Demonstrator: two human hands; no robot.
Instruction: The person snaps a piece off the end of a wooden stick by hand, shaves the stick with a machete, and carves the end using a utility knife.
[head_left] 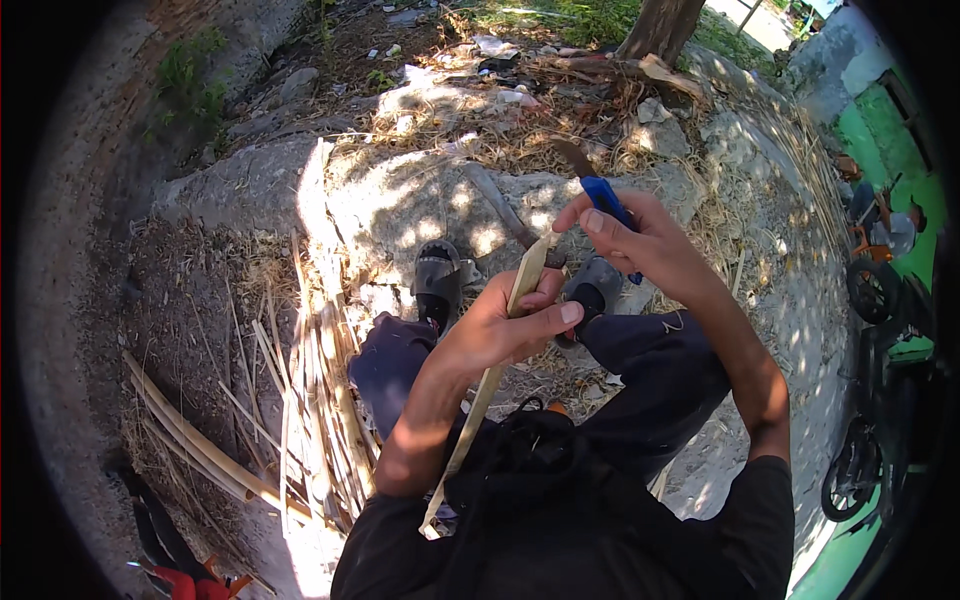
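A long pale bamboo strip (490,375) is being gripped in the left hand (505,325), fingers wrapped closed around it near its upper end, thumb laid across the front. The strip runs from about one o'clock of that hand, up by the knife, down to seven o'clock, where its lower end is seen against the dark shirt (560,520).

At two o'clock from the left hand, the right hand (640,240) is closed around a knife with a blue handle (607,205); the dark blade (573,157) is pointed away toward eleven o'clock. The top tip of the strip is met just beside the handle, though whether steel is touching bamboo cannot be told.

Beneath the hands, dark trousers (650,375) and two grey sandals (437,280) are seen, set on dusty ground. At nine o'clock of the knees, a bundle of split bamboo slats (320,400) is laid out lengthwise, with thicker pieces fanned at eight o'clock. A red-handled tool (190,582) is glimpsed at the lower left edge. A tree trunk (660,28) is stood at twelve o'clock, and parked motorbikes (880,300) are lined up at three o'clock.
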